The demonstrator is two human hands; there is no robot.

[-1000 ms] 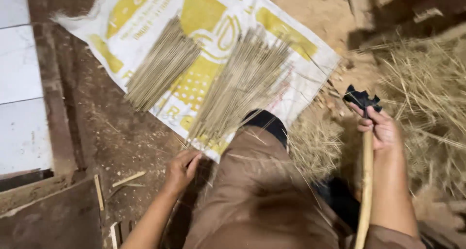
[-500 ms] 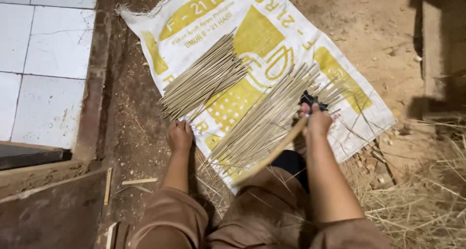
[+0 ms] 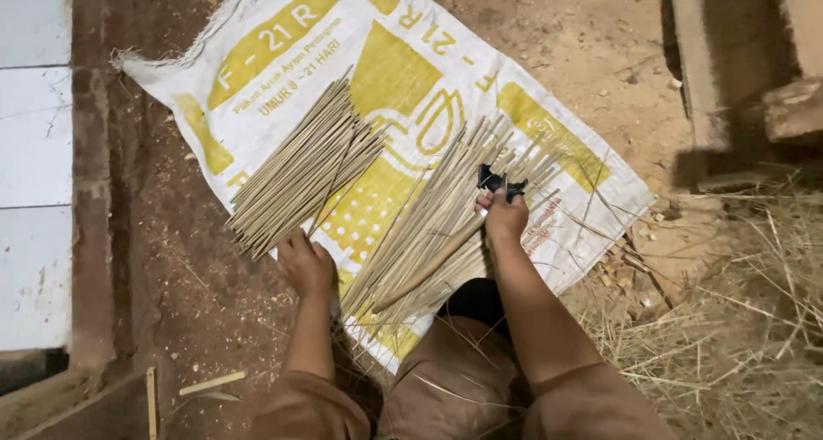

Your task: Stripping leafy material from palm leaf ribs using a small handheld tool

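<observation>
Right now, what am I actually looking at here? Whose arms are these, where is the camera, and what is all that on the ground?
There is no machine: these are a person's own two bare arms, seen from a camera worn on the head and looking down, so the brown-clad knees sit at the bottom edge. On the dirt ground lies a white and yellow woven sack, spread flat as a mat. Two heaps of thin pale sticks lie on it: the left bundle and the right bundle, more fanned out. The left hand rests at the near end of the left bundle, at the sack's edge. The right hand lies over the right bundle and grips a tool with a long wooden handle and a small black head; what kind of tool I cannot tell. Dry straw is scattered to the right, white tiles to the left.
</observation>
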